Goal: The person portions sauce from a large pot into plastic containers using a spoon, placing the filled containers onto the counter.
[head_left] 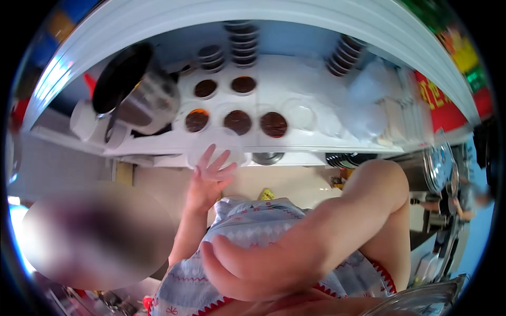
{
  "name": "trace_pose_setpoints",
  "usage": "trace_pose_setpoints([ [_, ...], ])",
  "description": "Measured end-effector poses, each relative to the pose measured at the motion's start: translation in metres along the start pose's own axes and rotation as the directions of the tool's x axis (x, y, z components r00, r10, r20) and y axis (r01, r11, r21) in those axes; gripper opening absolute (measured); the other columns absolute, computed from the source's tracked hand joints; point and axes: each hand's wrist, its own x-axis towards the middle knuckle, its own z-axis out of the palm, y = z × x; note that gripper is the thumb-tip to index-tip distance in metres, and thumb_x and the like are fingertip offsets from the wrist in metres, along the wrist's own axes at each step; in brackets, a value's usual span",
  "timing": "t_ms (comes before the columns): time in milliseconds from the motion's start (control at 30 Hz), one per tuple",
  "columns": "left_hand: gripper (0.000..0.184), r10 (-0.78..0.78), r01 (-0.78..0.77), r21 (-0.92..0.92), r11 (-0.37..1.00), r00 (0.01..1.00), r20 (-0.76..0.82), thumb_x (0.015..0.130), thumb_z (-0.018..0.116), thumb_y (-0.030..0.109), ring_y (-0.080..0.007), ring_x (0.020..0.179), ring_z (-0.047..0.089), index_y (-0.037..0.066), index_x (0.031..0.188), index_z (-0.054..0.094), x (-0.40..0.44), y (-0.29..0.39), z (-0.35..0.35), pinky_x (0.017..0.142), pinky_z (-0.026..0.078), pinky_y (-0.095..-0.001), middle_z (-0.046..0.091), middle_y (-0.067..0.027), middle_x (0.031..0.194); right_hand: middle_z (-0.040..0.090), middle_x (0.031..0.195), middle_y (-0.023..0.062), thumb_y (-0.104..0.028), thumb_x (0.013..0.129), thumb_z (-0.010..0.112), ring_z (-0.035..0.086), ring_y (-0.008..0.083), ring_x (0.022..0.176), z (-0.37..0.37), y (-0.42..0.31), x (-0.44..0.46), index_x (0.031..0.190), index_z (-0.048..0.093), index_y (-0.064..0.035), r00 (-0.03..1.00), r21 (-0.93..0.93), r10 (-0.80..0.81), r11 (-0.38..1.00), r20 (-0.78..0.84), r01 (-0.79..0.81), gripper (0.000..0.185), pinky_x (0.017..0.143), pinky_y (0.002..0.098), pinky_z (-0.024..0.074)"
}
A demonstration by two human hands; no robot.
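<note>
My left hand [210, 181] is at the front edge of the white table, fingers on a translucent round plastic piece [198, 142], perhaps a lid or several stacked. Just behind it stand open round tubs of dark red-brown food, among them one tub [237, 122] in the middle and another tub [273, 125] to its right. My right hand [253, 263] is raised close to the camera, before the patterned apron [253, 229]. Its blurred fingers are loosely bent and a little apart, with nothing visible in them.
A large metal pot [153, 102] with a dark inside stands at the left, a ladle handle over its rim. Filled tubs are stacked [243, 47] at the back. Clear lids [303, 116] and plastic bags [366, 110] lie to the right. Another person [464, 203] is at the far right.
</note>
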Motion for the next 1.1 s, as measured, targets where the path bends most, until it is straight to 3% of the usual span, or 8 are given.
trace_pose_setpoints([
  [100, 0.089, 0.013, -0.013, 0.007, 1.000, 1.000, 0.007, 0.092, 0.052, 0.060, -0.0374, 0.129, 0.049, 0.013, 0.155, 0.011, -0.020, 0.025, -0.029, 0.099, 0.051, -0.0414, 0.032, -0.0231, 0.151, 0.065, 0.102, 0.0092, -0.014, 0.086, 0.054, 0.062, 0.0186, 0.098, 0.033, 0.011, 0.024, 0.098, 0.063, 0.0017, 0.987, -0.323, -0.074, 0.946, -0.143, 0.024, 0.021, 0.085, 0.0308, 0.0499],
  [167, 0.091, -0.017, 0.016, 0.012, 1.000, 0.999, 0.044, 0.091, 0.053, 0.061, -0.0376, 0.128, 0.050, 0.013, 0.155, 0.010, -0.025, 0.046, -0.054, 0.098, 0.051, -0.0426, 0.034, -0.0230, 0.151, 0.067, 0.094, 0.0075, -0.011, 0.087, 0.051, 0.063, 0.0169, 0.094, 0.055, 0.016, 0.044, 0.095, 0.064, 0.0019, 0.973, -0.310, -0.089, 0.950, -0.211, 0.020, 0.019, 0.083, 0.0273, 0.0500],
  [233, 0.092, -0.019, 0.019, -0.011, 1.000, 0.998, 0.059, 0.090, 0.053, 0.061, -0.0377, 0.127, 0.051, 0.013, 0.155, 0.010, -0.036, 0.066, -0.082, 0.099, 0.050, -0.0433, 0.034, -0.0230, 0.150, 0.065, 0.093, 0.0075, -0.015, 0.079, 0.060, 0.062, 0.0188, 0.089, 0.073, 0.014, 0.048, 0.094, 0.065, -0.0018, 0.945, -0.083, 0.217, 0.966, -0.246, -0.244, 0.021, 0.079, 0.0291, 0.0492],
  [400, 0.092, -0.083, 0.089, -0.047, 0.995, 0.990, 0.113, 0.090, 0.053, 0.063, -0.0398, 0.128, 0.049, 0.015, 0.156, 0.009, -0.061, 0.147, -0.149, 0.104, 0.043, -0.0461, 0.036, -0.0242, 0.149, 0.060, 0.092, 0.0071, -0.024, 0.063, 0.078, 0.058, 0.0242, 0.079, 0.158, 0.045, 0.081, 0.098, 0.067, -0.0102, 0.568, 0.321, 0.815, 0.571, -0.113, -0.756, 0.039, 0.069, 0.0339, 0.0478],
  [533, 0.090, -0.124, 0.135, -0.097, 0.986, 0.986, 0.116, 0.090, 0.052, 0.062, -0.0422, 0.132, 0.044, 0.016, 0.156, 0.010, -0.061, 0.195, -0.178, 0.109, 0.037, -0.0492, 0.035, -0.0239, 0.150, 0.056, 0.087, 0.0009, -0.019, 0.058, 0.082, 0.056, 0.0244, 0.072, 0.258, 0.085, 0.135, 0.110, 0.065, -0.0149, 0.301, 0.192, 0.952, 0.307, -0.057, -0.932, 0.055, 0.063, 0.0365, 0.0473],
  [700, 0.089, -0.171, 0.201, -0.147, 0.968, 0.965, 0.197, 0.089, 0.056, 0.060, -0.0468, 0.133, 0.039, 0.017, 0.154, 0.013, -0.051, 0.225, -0.207, 0.110, 0.033, -0.0535, 0.032, -0.0232, 0.150, 0.059, 0.079, 0.0042, -0.013, 0.072, 0.077, 0.058, 0.0260, 0.066, 0.299, 0.110, 0.143, 0.104, 0.067, -0.0146, 0.365, 0.090, 0.930, 0.361, 0.039, -0.928, 0.034, 0.058, 0.0363, 0.0493],
  [800, 0.087, -0.201, 0.259, -0.217, 0.941, 0.946, 0.255, 0.090, 0.057, 0.056, -0.0471, 0.134, 0.038, 0.020, 0.154, 0.011, -0.043, 0.228, -0.226, 0.109, 0.036, -0.0533, 0.033, -0.0237, 0.149, 0.059, 0.073, 0.0072, -0.012, 0.085, 0.069, 0.058, 0.0278, 0.064, 0.294, 0.128, 0.142, 0.097, 0.065, -0.0111, 0.215, 0.160, 0.974, 0.223, -0.069, -0.962, 0.013, 0.055, 0.0375, 0.0485],
  [1100, 0.076, -0.291, 0.413, -0.291, 0.863, 0.877, 0.382, 0.095, 0.054, 0.043, -0.0511, 0.135, 0.035, 0.039, 0.152, 0.005, -0.020, 0.238, -0.244, 0.098, 0.052, -0.0437, 0.021, -0.0247, 0.153, 0.064, 0.082, 0.0080, -0.003, 0.078, 0.073, 0.062, 0.0267, 0.068, 0.268, 0.124, 0.161, 0.107, 0.065, -0.0069, 0.391, 0.037, 0.918, 0.394, -0.066, -0.918, 0.030, 0.058, 0.0347, 0.0503],
])
